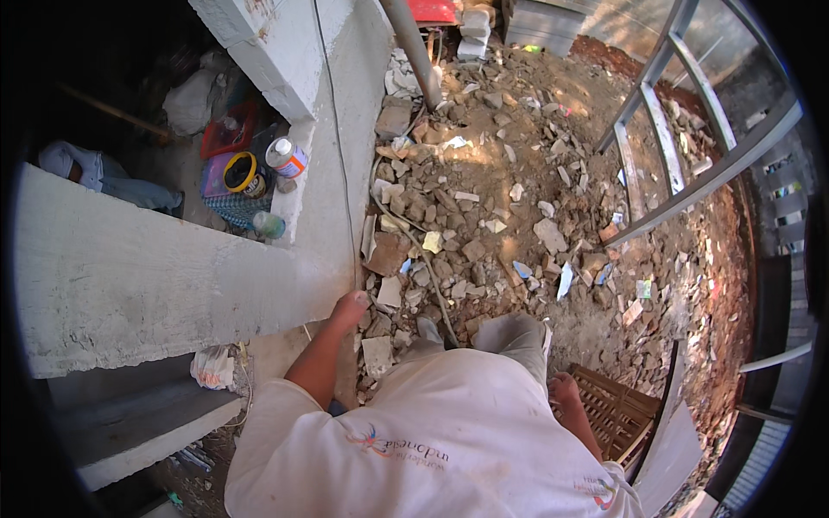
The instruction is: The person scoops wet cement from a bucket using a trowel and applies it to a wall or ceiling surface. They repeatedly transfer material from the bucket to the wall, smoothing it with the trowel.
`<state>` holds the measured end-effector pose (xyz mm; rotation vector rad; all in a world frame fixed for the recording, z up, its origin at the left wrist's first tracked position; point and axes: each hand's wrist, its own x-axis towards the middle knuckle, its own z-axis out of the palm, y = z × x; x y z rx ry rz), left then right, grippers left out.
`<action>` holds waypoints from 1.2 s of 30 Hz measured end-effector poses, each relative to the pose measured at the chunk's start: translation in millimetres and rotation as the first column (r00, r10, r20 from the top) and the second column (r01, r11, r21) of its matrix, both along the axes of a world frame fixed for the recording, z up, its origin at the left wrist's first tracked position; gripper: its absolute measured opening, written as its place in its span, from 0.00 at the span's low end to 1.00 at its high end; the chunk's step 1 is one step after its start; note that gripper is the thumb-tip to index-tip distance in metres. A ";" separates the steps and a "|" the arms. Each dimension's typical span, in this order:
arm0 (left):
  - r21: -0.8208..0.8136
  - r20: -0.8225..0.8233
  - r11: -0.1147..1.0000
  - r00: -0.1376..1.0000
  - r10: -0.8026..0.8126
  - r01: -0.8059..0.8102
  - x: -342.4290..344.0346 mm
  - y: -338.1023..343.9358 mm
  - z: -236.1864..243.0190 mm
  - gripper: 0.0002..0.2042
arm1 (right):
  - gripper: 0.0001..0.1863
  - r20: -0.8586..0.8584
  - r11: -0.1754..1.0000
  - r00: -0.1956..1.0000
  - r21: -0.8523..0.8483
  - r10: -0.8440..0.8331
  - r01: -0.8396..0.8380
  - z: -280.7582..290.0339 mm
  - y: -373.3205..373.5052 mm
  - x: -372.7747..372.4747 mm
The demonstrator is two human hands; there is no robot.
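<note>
My left hand [351, 306] hangs beside the grey plastered wall [324, 250], close to its corner; its fingers point down and are mostly hidden from above. On my other side, my right hand [566, 388] is low by my hip with its fingers curled in. Whether anything sits inside that curl does not show. Right next to it lies a brown slatted crate [611, 413], and I cannot tell whether the hand touches it. Broken stone and rubble [449, 276] cover the ground in front of my legs.
A metal ladder-like frame [682, 155] leans at the right. Several containers, among them a black tub with a yellow rim [246, 175] and a white bottle [285, 158], stand beyond the low wall. A cable [432, 263] crosses the rubble; a pole [413, 52] rises ahead.
</note>
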<state>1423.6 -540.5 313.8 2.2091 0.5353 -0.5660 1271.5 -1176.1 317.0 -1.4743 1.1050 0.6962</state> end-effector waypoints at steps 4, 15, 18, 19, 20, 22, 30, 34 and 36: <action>-0.013 -0.085 0.998 0.994 -0.066 0.065 42.2 -21.4 -28.0 0.17 | 0.19 -0.058 0.981 0.985 -0.099 0.163 -0.169 2.3 -5.7 69.2; 0.026 -0.362 0.990 0.924 -0.123 0.142 118.5 -102.9 -53.9 0.15 | 0.19 -0.080 0.971 0.968 -0.014 0.237 -0.239 -71.5 -114.6 376.0; 0.026 -0.360 0.999 0.932 0.032 -0.024 188.3 -129.7 -41.9 0.18 | 0.21 0.004 0.895 0.912 -0.196 0.409 -0.401 -70.2 -124.9 493.3; 0.035 -0.362 0.997 0.929 0.082 -0.074 205.4 -138.9 -31.5 0.18 | 0.22 0.000 0.803 0.827 -0.242 0.562 -0.545 -56.5 -116.2 530.8; 0.033 -0.363 0.992 0.924 0.124 -0.121 224.3 -154.4 -18.2 0.18 | 0.23 0.026 0.780 0.801 -0.247 0.598 -0.574 -38.2 -108.1 563.9; 0.005 -0.319 0.981 0.929 0.187 -0.196 262.4 -170.1 -8.0 0.19 | 0.23 0.076 0.727 0.741 -0.279 0.668 -0.627 -17.6 -99.5 619.2; -0.002 -0.233 0.975 0.948 0.217 -0.223 380.0 -177.1 7.8 0.17 | 0.24 -0.022 0.455 0.496 -0.367 0.868 -0.812 21.2 -74.6 766.5; 0.009 -0.499 0.985 0.853 0.152 -0.170 443.9 -153.9 -21.0 0.15 | 0.24 -0.015 0.402 0.436 -0.357 0.900 -0.843 21.3 -54.3 834.4; 0.055 -0.481 0.996 0.876 -0.036 0.071 477.0 -139.9 -42.8 0.15 | 0.23 -0.060 0.421 0.462 -0.323 0.885 -0.847 18.0 -36.0 873.2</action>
